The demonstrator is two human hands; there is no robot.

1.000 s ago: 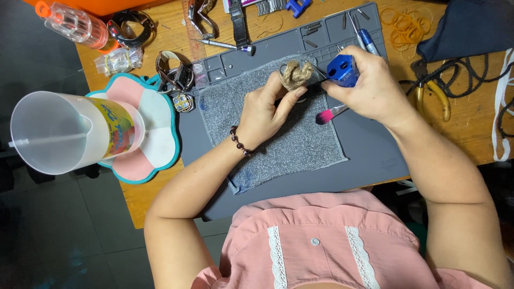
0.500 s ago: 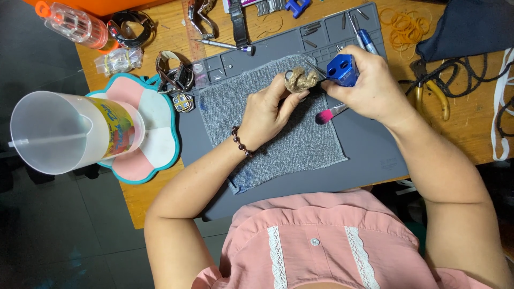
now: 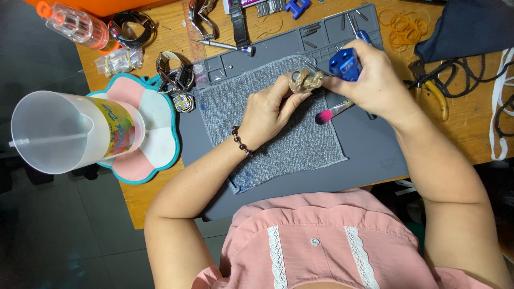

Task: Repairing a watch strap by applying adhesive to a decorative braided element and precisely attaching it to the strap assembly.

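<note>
Near the upper middle of the frame the left hand [image 3: 270, 109] pinches a gold-coloured metal watch band [image 3: 305, 81], folded into a small bunch, between thumb and fingertips, just above the grey cloth [image 3: 278, 144] that lies on the grey work mat [image 3: 369, 155]. The right hand [image 3: 375, 80] is closed around a small blue block-shaped tool [image 3: 345, 63], pressed close against the band's right side, and a brush with a pink tip [image 3: 332, 113] pokes out from under the same hand; whether the hand grips the brush or it just lies beneath cannot be told. A thin metal pin seems to run between tool and band, though it is too small to be sure. Judging by this, work on the band is under way and not finished: band and tool are both in hand, nothing has been set down. Toward the upper left lie other watches [image 3: 174, 77] and loose parts on the wooden table [image 3: 155, 198], with a large plastic measuring jug [image 3: 64, 131] on a pink and teal mat [image 3: 160, 139] at the left, and yellow-handled pliers [image 3: 436, 96] at the right.
</note>
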